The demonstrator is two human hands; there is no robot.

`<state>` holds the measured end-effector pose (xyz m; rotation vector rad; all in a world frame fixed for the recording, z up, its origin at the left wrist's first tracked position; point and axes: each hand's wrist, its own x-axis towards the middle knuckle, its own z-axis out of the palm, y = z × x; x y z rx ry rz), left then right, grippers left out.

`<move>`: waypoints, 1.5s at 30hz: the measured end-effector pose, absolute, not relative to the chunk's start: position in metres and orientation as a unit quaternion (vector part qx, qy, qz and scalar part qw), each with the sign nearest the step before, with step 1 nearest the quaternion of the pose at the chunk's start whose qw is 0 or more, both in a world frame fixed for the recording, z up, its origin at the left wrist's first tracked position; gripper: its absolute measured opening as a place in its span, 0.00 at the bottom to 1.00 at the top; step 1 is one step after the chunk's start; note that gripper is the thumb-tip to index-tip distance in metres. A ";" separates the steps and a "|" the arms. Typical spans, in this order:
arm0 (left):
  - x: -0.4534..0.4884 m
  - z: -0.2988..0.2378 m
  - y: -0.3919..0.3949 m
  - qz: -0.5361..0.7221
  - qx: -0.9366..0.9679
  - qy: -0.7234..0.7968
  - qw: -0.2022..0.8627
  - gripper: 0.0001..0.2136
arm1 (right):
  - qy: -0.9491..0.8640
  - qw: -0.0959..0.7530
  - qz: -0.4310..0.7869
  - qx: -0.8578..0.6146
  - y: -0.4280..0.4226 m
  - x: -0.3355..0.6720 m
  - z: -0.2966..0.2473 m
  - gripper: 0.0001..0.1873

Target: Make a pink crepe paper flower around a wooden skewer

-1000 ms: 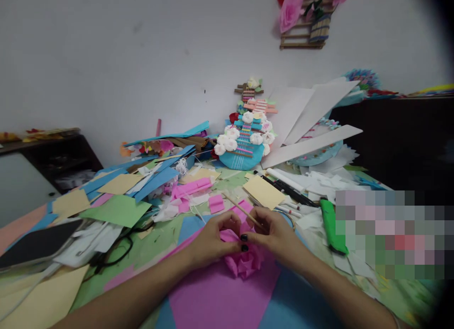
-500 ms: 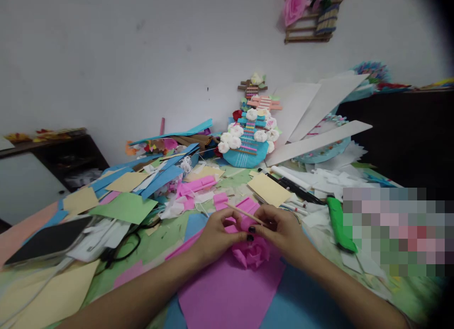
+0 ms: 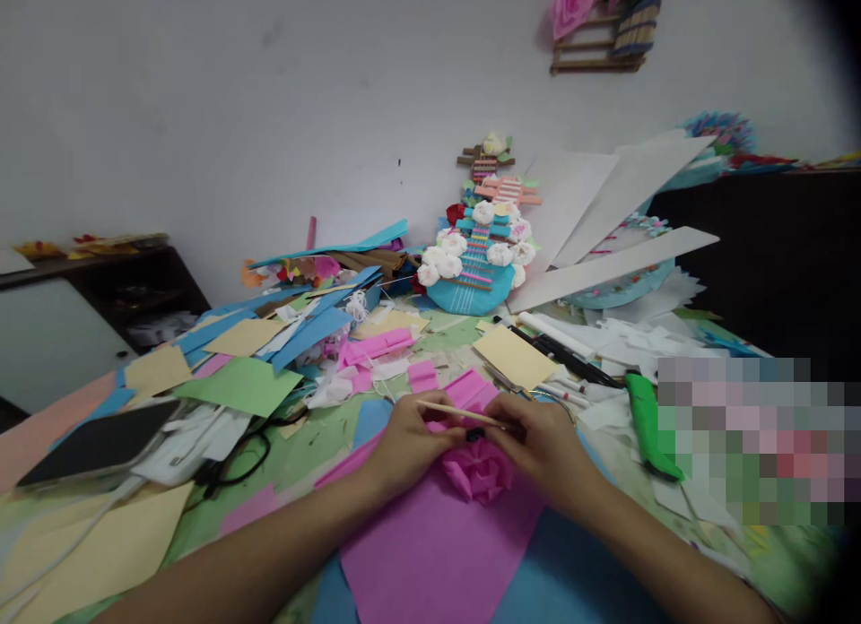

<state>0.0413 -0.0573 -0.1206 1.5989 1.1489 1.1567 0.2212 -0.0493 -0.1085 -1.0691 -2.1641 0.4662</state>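
Observation:
Above a pink crepe paper flower (image 3: pixel 479 473), my two hands almost meet. My left hand (image 3: pixel 417 437) is closed, pinching the paper at the flower's upper edge. A thin wooden stick (image 3: pixel 461 413) lies across the gap, gripped at its right end by the fingers of my right hand (image 3: pixel 542 440). The right thumb presses down by the flower, and the fingertips partly hide where paper and stick meet. Beneath the flower is a sheet of purple-pink paper (image 3: pixel 437 552), lying over blue paper (image 3: pixel 571 579). Folded pink paper strips (image 3: pixel 471 389) show just beyond my hands.
At left lie a dark tablet-like device (image 3: pixel 100 440), a white cable and a green paper sheet (image 3: pixel 246 386). A green cutter-like tool (image 3: pixel 651 427) lies at right. Paper scraps, pens and a yellow pad (image 3: pixel 517 355) spread behind; a flower-decorated blue craft (image 3: pixel 471 288) leans on the wall.
The stick has tilted flatter, its left end dropping toward my left hand. Both hands have shifted slightly at the flower, whose folded front now faces me more. The whole view has moved slightly.

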 end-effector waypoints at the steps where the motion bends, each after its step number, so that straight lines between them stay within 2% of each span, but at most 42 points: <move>1: 0.041 -0.121 -0.058 0.461 0.645 0.462 0.398 0.02 | -0.830 0.339 0.170 -0.408 -0.050 0.221 -0.109 0.05; 5: 0.041 -0.121 -0.059 0.474 0.673 0.461 0.331 0.02 | -0.825 0.356 0.147 -0.415 -0.052 0.221 -0.111 0.05; 11: 0.041 -0.117 -0.061 0.452 0.688 0.420 0.381 0.03 | -0.826 0.365 0.127 -0.409 -0.053 0.222 -0.110 0.05; 20: 0.037 -0.107 -0.061 0.428 0.730 0.438 0.304 0.06 | -0.844 0.297 0.241 -0.376 -0.050 0.228 -0.103 0.06; 26: 0.037 -0.106 -0.058 0.394 0.666 0.429 0.465 0.09 | -0.828 0.292 0.288 -0.383 -0.049 0.226 -0.102 0.04; 29: 0.038 -0.108 -0.058 0.394 0.657 0.408 0.496 0.12 | -0.829 0.278 0.301 -0.381 -0.050 0.226 -0.100 0.04; 34: 0.035 -0.112 -0.056 0.405 0.654 0.420 0.481 0.13 | -0.854 0.278 0.244 -0.367 -0.049 0.232 -0.093 0.08; 38: 0.033 -0.112 -0.053 0.414 0.645 0.457 0.452 0.13 | -0.861 0.314 0.165 -0.364 -0.040 0.242 -0.091 0.14; 45: 0.036 -0.109 -0.053 0.442 0.620 0.460 0.458 0.09 | -0.883 0.279 0.121 -0.357 -0.035 0.244 -0.098 0.19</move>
